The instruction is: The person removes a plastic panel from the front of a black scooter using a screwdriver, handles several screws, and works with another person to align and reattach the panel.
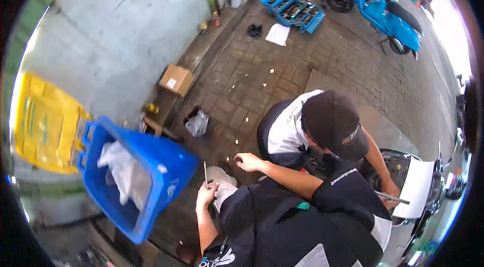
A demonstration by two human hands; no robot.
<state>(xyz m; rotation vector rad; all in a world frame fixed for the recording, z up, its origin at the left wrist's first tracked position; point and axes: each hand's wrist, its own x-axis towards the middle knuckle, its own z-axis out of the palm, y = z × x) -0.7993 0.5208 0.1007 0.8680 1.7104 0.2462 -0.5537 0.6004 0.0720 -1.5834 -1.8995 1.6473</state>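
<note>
My left hand [205,196] is closed round a thin silver metal rod [205,174], which points upward from the fist. To its right, my right hand [248,162] hangs over the paved floor with curled fingers; whatever they may hold is hidden. Close in front crouches a co-worker in a dark cap [333,121] and a black-and-white shirt. That person's hand [389,194] is at a metal bar [396,198], beside a white scooter panel [414,189].
On the left stands a blue wheeled bin [174,161] with its yellow lid [45,123] swung back and white bags inside. A cardboard box [176,80] sits by the wall. Farther off are a blue cantilever toolbox [292,10], a white sheet [278,35] and a blue scooter [375,5].
</note>
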